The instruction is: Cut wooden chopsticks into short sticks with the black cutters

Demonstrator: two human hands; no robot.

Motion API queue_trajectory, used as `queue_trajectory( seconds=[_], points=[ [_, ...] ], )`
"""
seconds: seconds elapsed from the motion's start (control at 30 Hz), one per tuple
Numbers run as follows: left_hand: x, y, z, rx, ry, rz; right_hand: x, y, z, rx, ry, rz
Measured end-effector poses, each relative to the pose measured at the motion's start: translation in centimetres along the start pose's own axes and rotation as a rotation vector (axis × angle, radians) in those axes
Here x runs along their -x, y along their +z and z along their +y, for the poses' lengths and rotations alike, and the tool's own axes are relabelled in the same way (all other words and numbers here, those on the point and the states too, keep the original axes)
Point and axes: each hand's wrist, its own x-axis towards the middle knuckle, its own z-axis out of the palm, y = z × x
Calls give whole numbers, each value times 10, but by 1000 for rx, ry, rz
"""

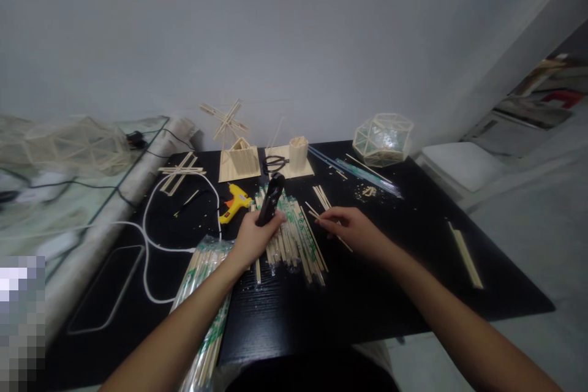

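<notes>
My left hand (257, 236) is wrapped round a black hand tool (270, 201) held upright; its exact kind is not clear. Beneath it lies a spread pile of wooden chopsticks in clear wrappers with green print (298, 236). To the right of that pile, my right hand (351, 229) pinches a thin wooden stick (313, 211) between thumb and fingers. Several bare sticks (322, 197) lie just beyond these fingertips. A yellow glue gun (235, 203) rests left of my left hand. Under my left forearm is a larger bundle of wrapped chopsticks (202, 294).
At the back of the black table (376, 294) stand a stick-built windmill (241, 156), a round stick cup (298, 154), black scissors (275, 163) and a faceted stick frame (383, 139). A white cable (146, 239) loops on the left. More sticks (466, 257) lie right.
</notes>
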Motion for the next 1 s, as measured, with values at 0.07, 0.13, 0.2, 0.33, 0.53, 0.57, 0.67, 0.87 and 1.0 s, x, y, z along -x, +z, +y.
queue_trajectory(
  seconds=[0.07,0.13,0.2,0.33,0.53,0.57,0.67,0.87,1.0],
  points=[
    [0,0,3,-69,45,-14,-1,0,4,-15,8,55],
    [1,1,6,-126,100,-4,-3,2,8,-51,34,107],
    [1,1,8,-164,139,18,-6,6,10,-41,55,136],
    [-1,0,3,-185,143,-1,-19,16,11,224,70,141],
    [-4,-3,-5,-209,146,-12,-42,33,6,512,125,120],
    [-5,-3,-5,-212,145,-10,-44,35,5,556,140,99],
    [-5,-3,-5,-207,142,-1,-46,39,-2,688,170,26],
    [-8,-3,-6,-176,149,5,-45,41,-19,832,242,-65],
    [-9,-3,-8,-180,161,3,-49,44,-21,876,240,-87]
  ],
)
